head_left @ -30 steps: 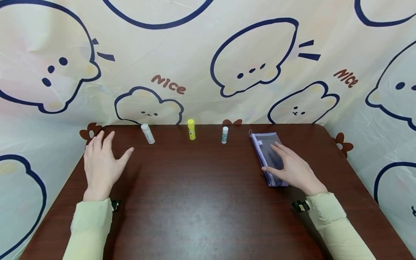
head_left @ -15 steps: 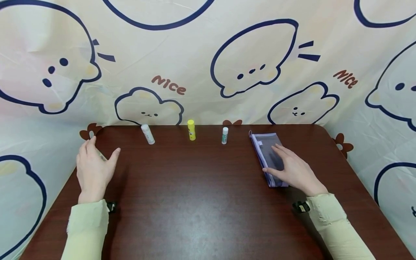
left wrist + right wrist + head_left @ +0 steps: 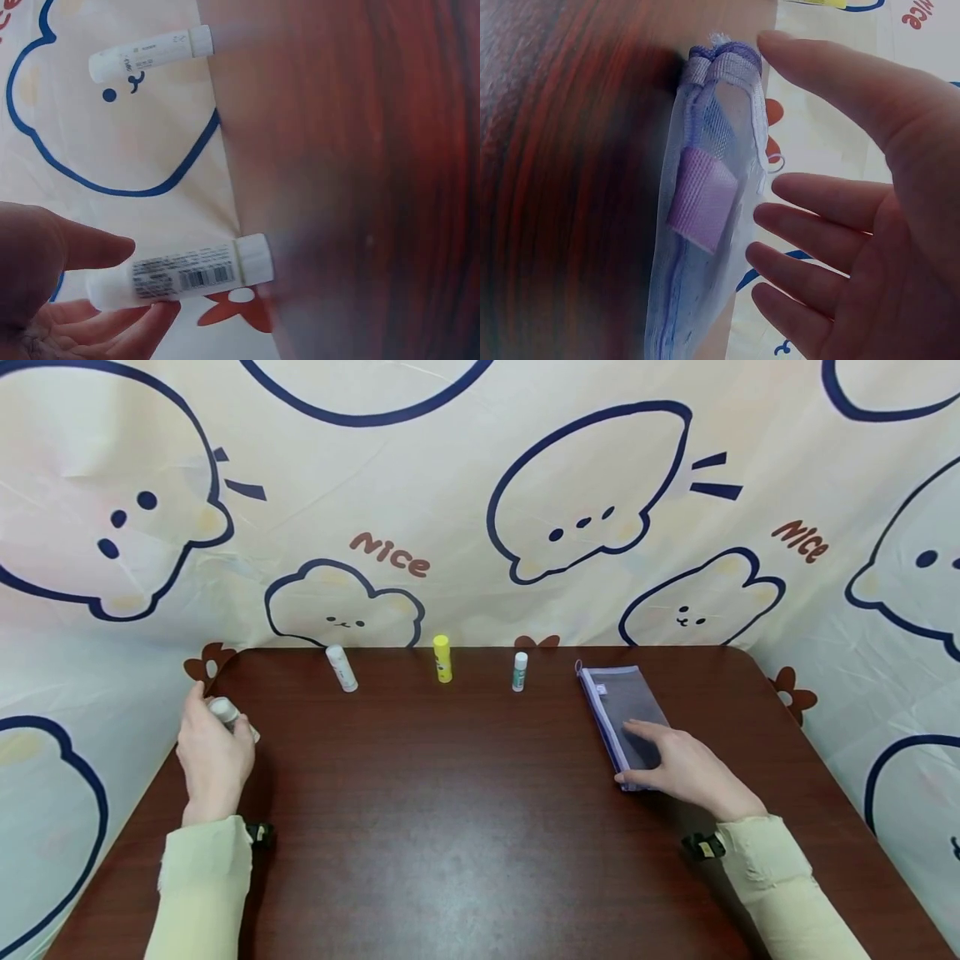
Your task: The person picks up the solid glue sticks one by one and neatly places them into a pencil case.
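In the left wrist view, a white glue stick [image 3: 202,270] with a barcode label sits between the thumb and curled fingers of my left hand [image 3: 75,277]. The head view shows its pale end [image 3: 223,710] above my left hand [image 3: 215,760] at the table's left edge. My right hand [image 3: 686,768] is spread over the near part of a purple-edged mesh zipper pouch [image 3: 622,693]. Close up, the right fingers [image 3: 810,232] are loosely extended beside the pouch [image 3: 705,195], with the thumb near its end; whether they touch it I cannot tell.
Along the back of the dark wooden table [image 3: 465,827] stand a white glue stick [image 3: 342,669], a yellow glue stick [image 3: 442,660] and a small white-and-green glue stick [image 3: 519,672]. A patterned cloth [image 3: 450,485] hangs behind the table.
My left hand has moved left and its fingers have closed around the white glue stick. My right hand has shifted slightly toward the near end of the pouch.
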Tool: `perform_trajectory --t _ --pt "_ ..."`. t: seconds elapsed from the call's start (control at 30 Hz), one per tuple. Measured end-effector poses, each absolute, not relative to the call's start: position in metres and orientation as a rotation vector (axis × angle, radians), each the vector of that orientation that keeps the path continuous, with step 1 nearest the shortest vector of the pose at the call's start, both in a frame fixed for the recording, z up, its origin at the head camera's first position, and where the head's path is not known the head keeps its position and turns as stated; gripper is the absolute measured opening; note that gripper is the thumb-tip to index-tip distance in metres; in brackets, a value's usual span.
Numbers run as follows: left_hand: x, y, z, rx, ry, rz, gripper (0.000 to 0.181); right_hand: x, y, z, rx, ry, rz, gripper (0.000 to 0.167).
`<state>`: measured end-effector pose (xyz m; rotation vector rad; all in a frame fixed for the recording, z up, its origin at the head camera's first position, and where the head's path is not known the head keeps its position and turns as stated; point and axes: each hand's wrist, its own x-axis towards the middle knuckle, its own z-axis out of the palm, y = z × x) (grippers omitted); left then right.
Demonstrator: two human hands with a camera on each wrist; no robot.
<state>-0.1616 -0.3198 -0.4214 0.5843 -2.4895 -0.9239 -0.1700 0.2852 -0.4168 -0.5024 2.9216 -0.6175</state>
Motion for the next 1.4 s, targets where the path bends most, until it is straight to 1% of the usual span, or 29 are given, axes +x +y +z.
perform_trajectory --t 0.2,0.37,0.67,0.97,1.17,1.4 --pt "-0.165 -0.324 -0.428 0.703 -2.549 -0.978 0.066 -0.169 0.289 -0.416 -0.492 2.886 -0.626 0.082" --pt "-0.167 -0.328 -0.43 0.736 -2.608 -0.989 0.061 -0.169 0.291 -0.414 -0.497 2.861 -0.633 0.082" --pt "-0.164 -0.33 -0.432 0.703 -2.696 -0.915 0.049 -0.171 0.294 -0.416 -0.534 2.838 -0.609 0.066" --pt "-0.167 -0.328 -0.429 0.673 -2.627 -0.915 0.049 -0.171 0.288 -0.422 -0.589 2.813 -0.58 0.047" --pt "-0.168 -0.32 -0.424 0.653 -2.57 -0.926 0.049 -0.169 0.286 -0.427 -0.67 2.873 -0.556 0.043" --pt "-0.167 -0.309 -0.417 0.606 -2.53 -0.933 0.049 -0.167 0.286 -0.429 -0.683 2.91 -0.566 0.039"
